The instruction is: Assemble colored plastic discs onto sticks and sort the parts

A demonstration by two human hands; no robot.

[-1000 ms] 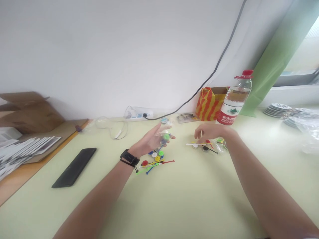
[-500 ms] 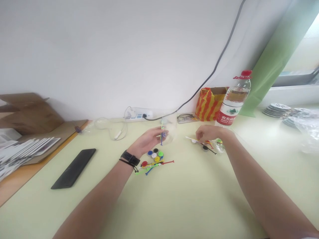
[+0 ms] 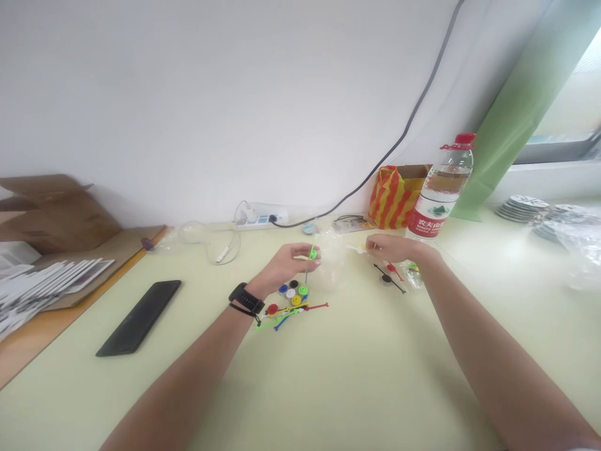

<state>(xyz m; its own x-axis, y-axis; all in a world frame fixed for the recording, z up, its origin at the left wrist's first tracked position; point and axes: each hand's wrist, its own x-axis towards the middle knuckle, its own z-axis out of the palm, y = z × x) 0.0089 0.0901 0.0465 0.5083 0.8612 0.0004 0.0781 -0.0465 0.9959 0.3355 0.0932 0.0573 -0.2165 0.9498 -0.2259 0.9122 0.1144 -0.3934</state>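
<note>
My left hand (image 3: 292, 263), a dark watch on its wrist, is closed on arrow spinners, a green one (image 3: 313, 254) showing at the fingertips with a blue tip below. A clear plastic bag (image 3: 333, 260) hangs beside those fingers; whether they grip it too is unclear. Thumb and fingers of my right hand (image 3: 385, 248) pinch a white arrow spinner (image 3: 359, 249), with some yellow showing behind it. Under that hand a black spinner (image 3: 386, 279) and a red one (image 3: 391, 268) lie on the table. Round spinners and loose arrows (image 3: 295, 300) in several colours lie below my left hand.
A black flat case (image 3: 141, 318) lies at left, near cards (image 3: 51, 288) and a cardboard box (image 3: 61, 203). Along the wall stand a power strip (image 3: 263, 216), a striped bag (image 3: 397, 197) and a water bottle (image 3: 436, 194). Stacked discs (image 3: 521, 208) are at right.
My right hand has lifted the white spinner off the table, away from the black and red ones. My left hand has turned, so the green spinner faces me, and the clear bag sits lower.
</note>
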